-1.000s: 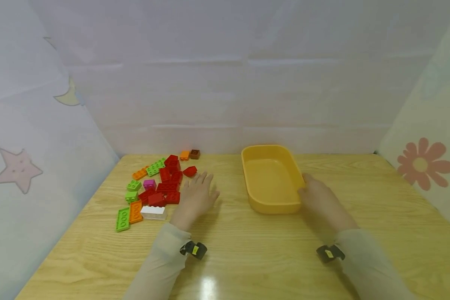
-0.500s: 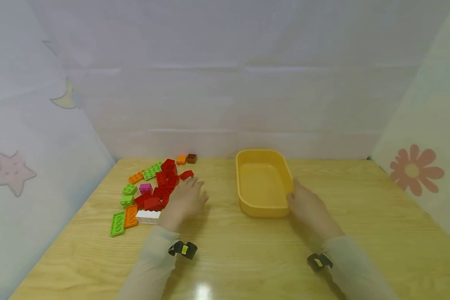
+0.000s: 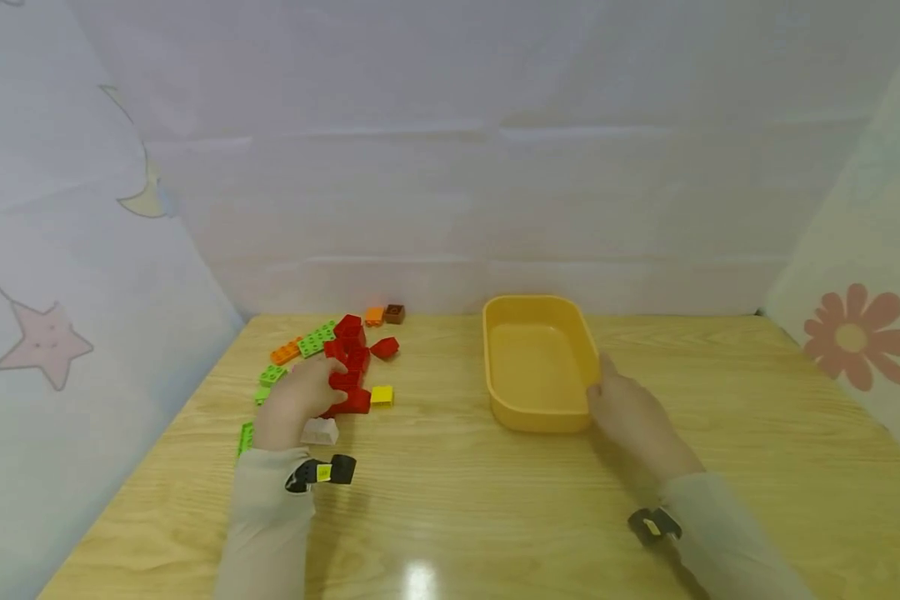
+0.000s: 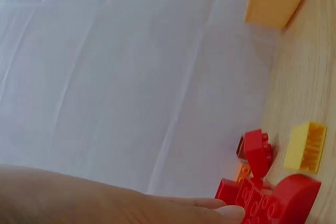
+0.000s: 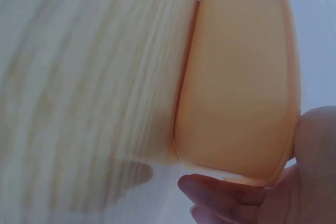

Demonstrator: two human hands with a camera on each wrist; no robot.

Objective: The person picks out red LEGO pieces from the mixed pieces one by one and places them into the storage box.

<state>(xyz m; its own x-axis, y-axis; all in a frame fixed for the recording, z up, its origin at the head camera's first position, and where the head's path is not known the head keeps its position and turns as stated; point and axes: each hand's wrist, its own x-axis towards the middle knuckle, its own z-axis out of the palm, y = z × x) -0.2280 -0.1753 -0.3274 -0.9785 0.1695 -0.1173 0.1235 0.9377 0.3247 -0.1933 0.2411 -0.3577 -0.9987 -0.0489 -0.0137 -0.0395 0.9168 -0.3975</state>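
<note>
Touching the pile: the left hand [image 3: 296, 400] lies over the red toy bricks [image 3: 356, 400], its thumb and one finger among them; whether these fingers pinch a brick, I cannot tell.
Holding the tub: the right hand [image 3: 630, 412] grips the yellow plastic tub [image 3: 537, 419] at its right side, the fingers bent against its wall.
Tub's place: on the wooden tabletop [image 3: 457, 500], to the right of the bricks and well apart from them.
Beside the red bricks: a yellow brick [image 3: 382, 396] on their right, and a white brick [image 3: 319, 431] nearer to the person.
Behind the left hand: a long green brick [image 3: 317, 340], an orange brick [image 3: 286, 351] and, farther back, a brown brick [image 3: 394, 313].
In the way: the left hand covers some bricks and partly hides a green plate [image 3: 246, 435].
</note>
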